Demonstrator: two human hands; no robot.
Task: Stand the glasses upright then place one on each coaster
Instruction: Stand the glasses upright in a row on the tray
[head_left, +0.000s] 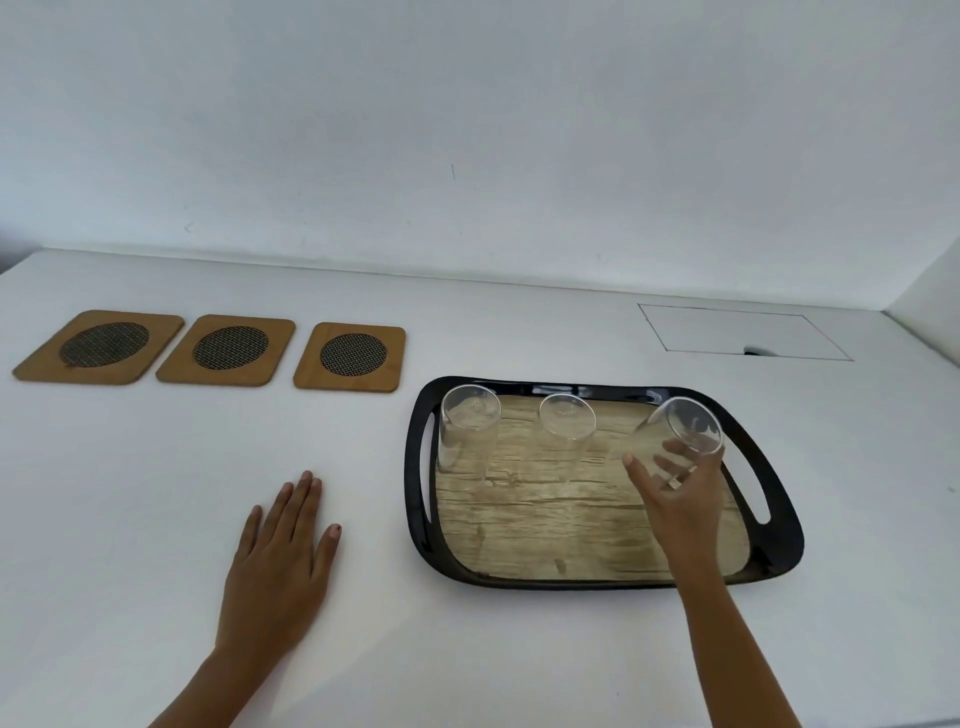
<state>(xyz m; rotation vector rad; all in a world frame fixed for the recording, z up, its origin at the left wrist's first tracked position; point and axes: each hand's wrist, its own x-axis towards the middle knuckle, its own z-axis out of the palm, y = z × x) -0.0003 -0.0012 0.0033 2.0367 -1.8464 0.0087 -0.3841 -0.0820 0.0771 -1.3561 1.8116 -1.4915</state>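
Observation:
Three clear glasses stand on a black tray (779, 530) with a wood-look floor. The left glass (465, 428) and the middle glass (566, 418) stand upside down. My right hand (680, 493) grips the right glass (675, 431), which is tilted off the tray floor, with its round end facing up and to the right. Three wooden coasters with dark mesh circles lie in a row at the left: the left coaster (98, 345), the middle coaster (228, 349) and the right coaster (352, 356). My left hand (283, 561) rests flat on the white table, fingers spread, holding nothing.
A white wall runs along the back of the table. A rectangular cable hatch (737, 332) is set into the tabletop behind the tray. White tabletop lies between the coasters and my left hand.

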